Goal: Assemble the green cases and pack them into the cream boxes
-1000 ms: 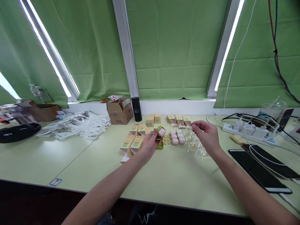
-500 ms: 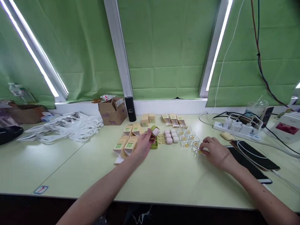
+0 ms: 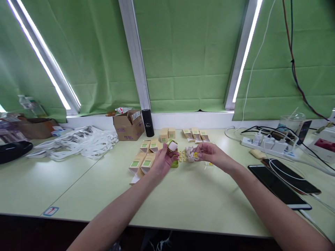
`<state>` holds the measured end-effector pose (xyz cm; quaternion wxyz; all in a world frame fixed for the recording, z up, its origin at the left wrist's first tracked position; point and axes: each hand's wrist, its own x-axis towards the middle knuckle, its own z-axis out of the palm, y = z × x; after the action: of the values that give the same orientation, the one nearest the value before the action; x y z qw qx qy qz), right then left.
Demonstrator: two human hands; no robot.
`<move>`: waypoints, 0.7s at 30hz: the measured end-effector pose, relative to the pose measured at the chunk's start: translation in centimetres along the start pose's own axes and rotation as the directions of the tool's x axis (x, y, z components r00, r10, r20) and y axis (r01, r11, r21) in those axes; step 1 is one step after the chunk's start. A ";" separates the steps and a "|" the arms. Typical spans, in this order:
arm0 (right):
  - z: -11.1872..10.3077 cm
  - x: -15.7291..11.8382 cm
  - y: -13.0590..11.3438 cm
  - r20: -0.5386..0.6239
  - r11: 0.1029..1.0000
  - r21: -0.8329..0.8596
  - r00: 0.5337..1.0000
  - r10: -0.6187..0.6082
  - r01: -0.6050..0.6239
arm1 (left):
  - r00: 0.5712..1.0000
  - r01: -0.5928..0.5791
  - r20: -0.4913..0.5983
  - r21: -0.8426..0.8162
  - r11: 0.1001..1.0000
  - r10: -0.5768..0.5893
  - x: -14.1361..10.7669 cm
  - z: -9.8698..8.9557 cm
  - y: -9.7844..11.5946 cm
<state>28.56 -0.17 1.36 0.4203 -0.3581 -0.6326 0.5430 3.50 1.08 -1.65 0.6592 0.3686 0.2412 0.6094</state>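
My left hand (image 3: 162, 162) is closed around a small green case (image 3: 169, 143) with a pale pink rounded block (image 3: 172, 146) in it. Another green piece (image 3: 175, 164) lies on the table just under those fingers. To the right, my right hand (image 3: 207, 152) pinches a small clear plastic container (image 3: 195, 155) with a yellow spot, holding it above the table. Behind it, pale pink blocks (image 3: 188, 150) are partly hidden. Small yellowish square pieces (image 3: 182, 156) lie between the hands. More clear containers (image 3: 208, 164) sit beneath my right hand, mostly covered by it.
Open kraft boxes with green labels (image 3: 135, 164) stand left of my left hand, others (image 3: 195, 134) farther back. A cardboard carton (image 3: 128, 128) and a black cylinder (image 3: 148, 123) stand behind. White straps (image 3: 78, 143) lie left; phones (image 3: 278, 186) and a power strip (image 3: 269, 146) lie right.
My right hand has lifted a clear container from the right and brought it left, close to my left hand. The left hand still holds the green case, its pink block now turned more towards me.
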 end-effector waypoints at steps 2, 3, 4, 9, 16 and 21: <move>1.1 1.7 1.1 -0.034 0.990 0.141 0.999 0.001 0.004 | 1.000 0.003 -0.017 -0.023 1.000 -0.004 0.0 0.1 0.1; 1.7 2.4 1.7 -0.071 0.978 0.206 0.997 -0.005 0.020 | 1.000 0.005 -0.021 -0.034 0.999 -0.006 0.0 0.1 0.2; 2.2 2.9 2.2 -0.117 0.968 0.249 0.993 -0.004 0.033 | 1.000 0.008 -0.020 -0.043 0.999 -0.009 0.0 0.1 0.2; 4.9 3.5 4.3 -0.255 0.931 0.354 0.967 0.005 0.088 | 1.000 0.015 -0.013 -0.066 0.998 -0.016 -0.1 0.0 0.1; 5.8 2.8 5.6 -0.323 0.924 0.356 0.946 -0.015 0.136 | 1.000 0.008 -0.023 -0.046 0.999 -0.010 -0.2 0.1 -0.2; 5.7 2.7 6.0 -0.367 0.940 0.284 0.927 -0.074 0.188 | 1.000 -0.001 -0.023 -0.033 0.999 0.001 -0.2 -0.1 -0.3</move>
<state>22.27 1.01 -4.50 0.6138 -0.3341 -0.4756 0.5342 3.63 0.90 -1.95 0.6622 0.3508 0.2383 0.6178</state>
